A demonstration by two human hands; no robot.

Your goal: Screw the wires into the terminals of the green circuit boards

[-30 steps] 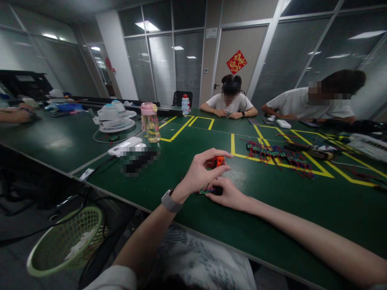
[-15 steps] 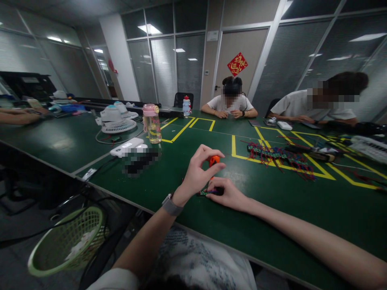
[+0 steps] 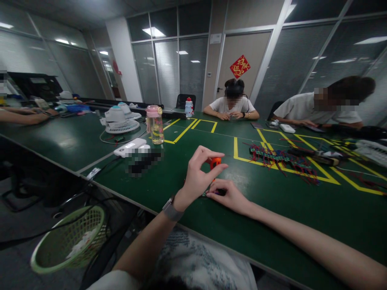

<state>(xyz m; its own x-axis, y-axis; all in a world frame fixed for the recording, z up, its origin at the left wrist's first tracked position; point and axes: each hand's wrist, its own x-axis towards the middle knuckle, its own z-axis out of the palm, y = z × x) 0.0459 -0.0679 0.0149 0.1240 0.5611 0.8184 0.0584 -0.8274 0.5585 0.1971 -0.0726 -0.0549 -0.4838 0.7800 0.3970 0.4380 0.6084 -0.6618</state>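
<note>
My left hand (image 3: 198, 173), with a watch on its wrist, is raised over the table with thumb and fingers closed around an orange-and-black screwdriver handle (image 3: 215, 162). Its lower end is hidden by the hands. Just below, my right hand (image 3: 231, 195) rests at the green tabletop, fingers pinched on a small green circuit board (image 3: 204, 193). Most of the board is covered by both hands, so where the screwdriver's tip sits cannot be made out.
Several wired circuit boards (image 3: 275, 157) lie right of my hands, among yellow tape lines. A pink-lidded bottle (image 3: 155, 127), white fans (image 3: 121, 123) and a white power strip (image 3: 130, 147) stand left. Two people sit opposite. A green basket (image 3: 40, 253) is below the table edge.
The view has shifted slightly, so everything appears a little to the right. My left hand still grips the orange handle, which looks slightly turned; the right hand keeps its place at the board.
</note>
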